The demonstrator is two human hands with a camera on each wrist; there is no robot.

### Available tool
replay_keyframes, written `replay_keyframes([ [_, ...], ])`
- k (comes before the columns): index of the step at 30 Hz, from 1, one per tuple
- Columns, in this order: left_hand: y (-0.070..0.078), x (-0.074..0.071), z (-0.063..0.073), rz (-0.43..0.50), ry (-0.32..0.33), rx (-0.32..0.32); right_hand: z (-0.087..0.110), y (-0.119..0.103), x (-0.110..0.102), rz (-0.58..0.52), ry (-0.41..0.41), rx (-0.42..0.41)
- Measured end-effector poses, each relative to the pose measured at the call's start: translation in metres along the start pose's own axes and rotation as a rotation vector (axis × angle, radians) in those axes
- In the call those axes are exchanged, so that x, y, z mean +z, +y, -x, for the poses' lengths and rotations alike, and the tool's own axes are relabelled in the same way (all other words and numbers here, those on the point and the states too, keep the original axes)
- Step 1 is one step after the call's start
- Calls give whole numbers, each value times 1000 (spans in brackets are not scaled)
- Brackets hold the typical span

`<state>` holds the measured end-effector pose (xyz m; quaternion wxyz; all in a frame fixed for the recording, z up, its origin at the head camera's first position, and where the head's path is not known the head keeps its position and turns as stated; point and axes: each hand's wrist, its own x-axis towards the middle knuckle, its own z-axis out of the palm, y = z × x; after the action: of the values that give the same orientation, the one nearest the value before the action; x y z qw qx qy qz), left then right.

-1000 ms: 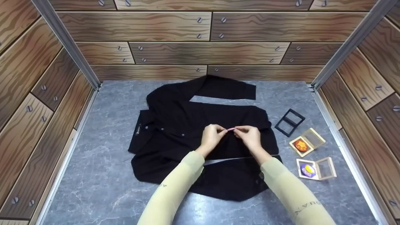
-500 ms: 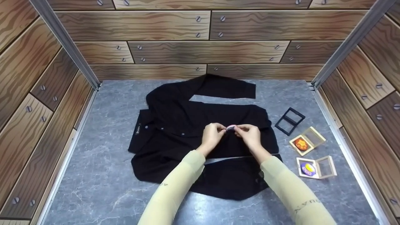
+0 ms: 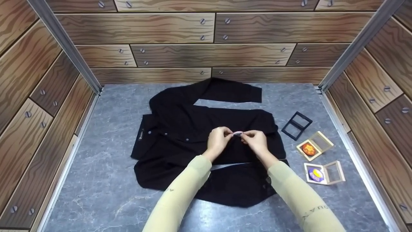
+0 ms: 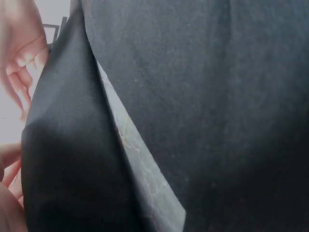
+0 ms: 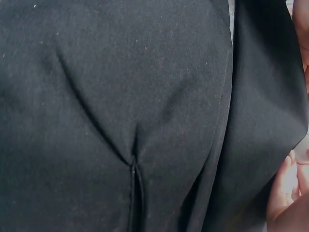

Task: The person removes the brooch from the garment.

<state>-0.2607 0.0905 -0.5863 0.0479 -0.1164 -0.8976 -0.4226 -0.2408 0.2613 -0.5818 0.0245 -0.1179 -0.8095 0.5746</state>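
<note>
Over a black button-up shirt (image 3: 225,116) lying flat, my left hand (image 3: 217,141) and right hand (image 3: 257,141) face each other. Between them is a small round badge (image 3: 238,133), seen nearly edge-on with a pinkish rim. The left thumb and fingers pinch its left side; the right ones pinch its right side. Black cloth (image 4: 217,96) fills most of the left wrist view, and parts of the hands show at its left edge. The right wrist view shows creased cloth (image 5: 145,87), with parts of the hands at its right edge; the badge is hidden there.
On the grey marbled table (image 3: 106,129), right of the shirt, lie a black two-window frame case (image 3: 296,125), an open case with an orange star badge (image 3: 309,149) and an open case with a purple-and-yellow badge (image 3: 316,174). Wood-patterned walls (image 3: 173,54) enclose the back and sides.
The badge between the fingers has tilted: a thin edge at first, its dark face showing half a second ago, now nearly edge-on again. Both hands stay in about the same place over the shirt.
</note>
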Motion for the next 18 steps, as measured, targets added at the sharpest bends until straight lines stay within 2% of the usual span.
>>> replay_keyframes([
  [6,1,1,1,-108,23,123,0,0,-2,92,-23,-17],
  [12,2,1,0,-134,21,145,-1,-1,-3,270,27,-123],
  [18,3,1,-1,-163,11,151,-1,-3,-3,268,84,-205],
])
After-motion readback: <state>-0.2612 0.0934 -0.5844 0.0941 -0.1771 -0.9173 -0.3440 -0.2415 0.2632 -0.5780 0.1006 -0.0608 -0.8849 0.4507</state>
